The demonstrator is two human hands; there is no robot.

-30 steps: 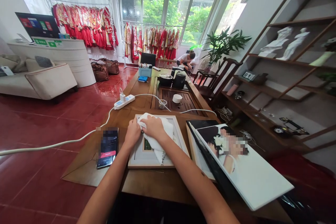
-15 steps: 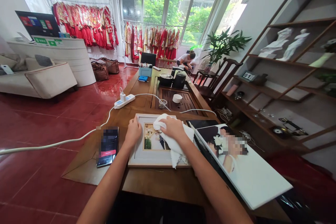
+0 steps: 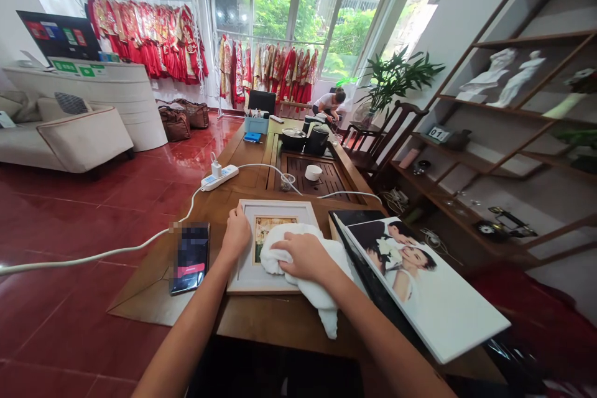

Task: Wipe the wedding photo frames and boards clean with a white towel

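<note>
Daylight is coming through tall windows (image 3: 275, 12), glinting off red tile floor (image 3: 69, 217). Pale sofa (image 3: 88, 143) is sitting left by curved white counter (image 3: 125, 99); dark chair (image 3: 361, 160) and shelving (image 3: 536, 38) are standing right near white wall (image 3: 448, 25).

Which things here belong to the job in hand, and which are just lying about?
In use:
- picture frame, left hand at its edge
- white cloth, under the right hand

Apparently just lying about:
- phone
- power strip
- white cup
- blue container
</note>
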